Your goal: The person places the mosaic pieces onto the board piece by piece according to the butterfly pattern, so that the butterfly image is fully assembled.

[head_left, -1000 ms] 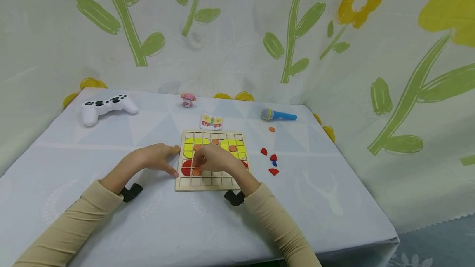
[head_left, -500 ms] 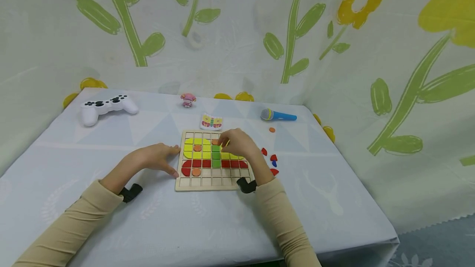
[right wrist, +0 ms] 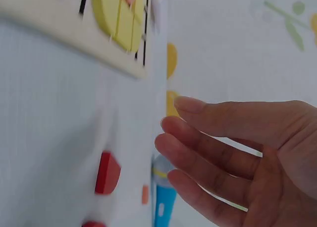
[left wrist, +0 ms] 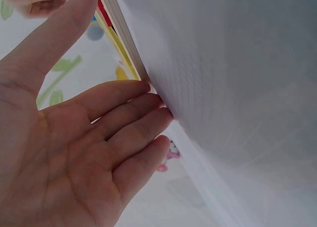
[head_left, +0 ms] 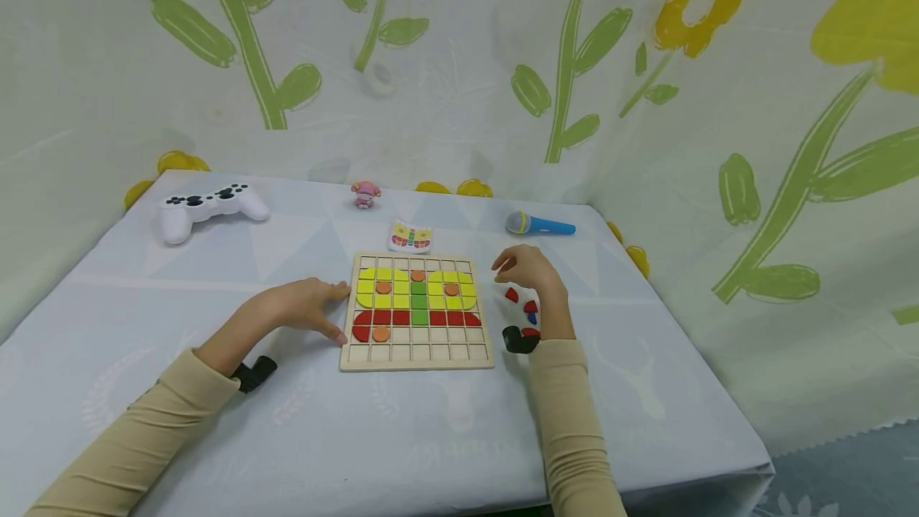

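Observation:
A wooden grid board (head_left: 416, 353) lies on the table, with yellow, green, red and orange pieces set in its squares. At its left edge my left hand (head_left: 305, 311) rests, thumb and fingertips touching the side; in the left wrist view the fingers (left wrist: 133, 105) are nearly straight along the rim. My right hand (head_left: 533, 271) hovers right of the board, its fingers loosely bent and holding nothing. Below it lie loose red pieces (head_left: 511, 294) and a blue piece (head_left: 532, 317). The right wrist view shows a red piece (right wrist: 107, 173) and a small orange piece (right wrist: 145, 194) on the cloth.
Behind the board lies a card (head_left: 411, 237) printed with a butterfly pattern. A white game controller (head_left: 211, 211) is at the back left, a small pink figurine (head_left: 365, 195) at the back, and a blue toy microphone (head_left: 542, 224) at the back right.
My right hand has moved from the board's lower left squares across its upper middle to the loose pieces on the right. An orange piece stays on the lower left. My left hand stays put.

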The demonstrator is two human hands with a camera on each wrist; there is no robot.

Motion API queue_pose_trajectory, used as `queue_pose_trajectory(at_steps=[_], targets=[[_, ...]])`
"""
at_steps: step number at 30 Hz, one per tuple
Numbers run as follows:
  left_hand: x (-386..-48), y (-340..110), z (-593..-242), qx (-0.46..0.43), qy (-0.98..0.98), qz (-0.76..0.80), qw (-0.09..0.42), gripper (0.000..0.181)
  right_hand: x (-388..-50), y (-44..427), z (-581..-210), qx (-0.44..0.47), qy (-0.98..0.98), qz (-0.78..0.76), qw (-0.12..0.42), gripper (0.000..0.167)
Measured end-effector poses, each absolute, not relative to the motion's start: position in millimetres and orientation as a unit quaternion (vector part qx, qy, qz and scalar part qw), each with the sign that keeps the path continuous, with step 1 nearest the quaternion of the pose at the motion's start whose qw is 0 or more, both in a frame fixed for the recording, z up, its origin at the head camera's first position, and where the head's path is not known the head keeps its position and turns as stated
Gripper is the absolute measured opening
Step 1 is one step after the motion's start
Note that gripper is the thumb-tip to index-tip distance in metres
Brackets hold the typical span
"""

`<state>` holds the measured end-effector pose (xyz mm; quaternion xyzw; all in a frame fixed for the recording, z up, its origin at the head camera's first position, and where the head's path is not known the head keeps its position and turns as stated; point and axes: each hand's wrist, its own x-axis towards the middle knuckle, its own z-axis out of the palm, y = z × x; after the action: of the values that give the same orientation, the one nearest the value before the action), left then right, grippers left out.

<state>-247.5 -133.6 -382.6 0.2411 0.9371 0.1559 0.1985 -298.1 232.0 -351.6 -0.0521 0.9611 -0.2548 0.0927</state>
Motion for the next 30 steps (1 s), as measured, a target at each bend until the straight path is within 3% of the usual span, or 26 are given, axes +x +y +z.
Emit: queue_pose_trajectory(at_steps=[14,30], targets=[[-247.6,-133.5,-382.4,0.240,0.937,0.155,0.202,0.098,-307.3,264.6,-372.4,-0.008,0.955,-0.250,0.157,0.028],[-247.6,-133.1,-382.9,0.238,0.937,0.155,0.201,0.098,-309.8,260.2,-377.3,-0.004,0.956,-0.238,0.171,0.028]])
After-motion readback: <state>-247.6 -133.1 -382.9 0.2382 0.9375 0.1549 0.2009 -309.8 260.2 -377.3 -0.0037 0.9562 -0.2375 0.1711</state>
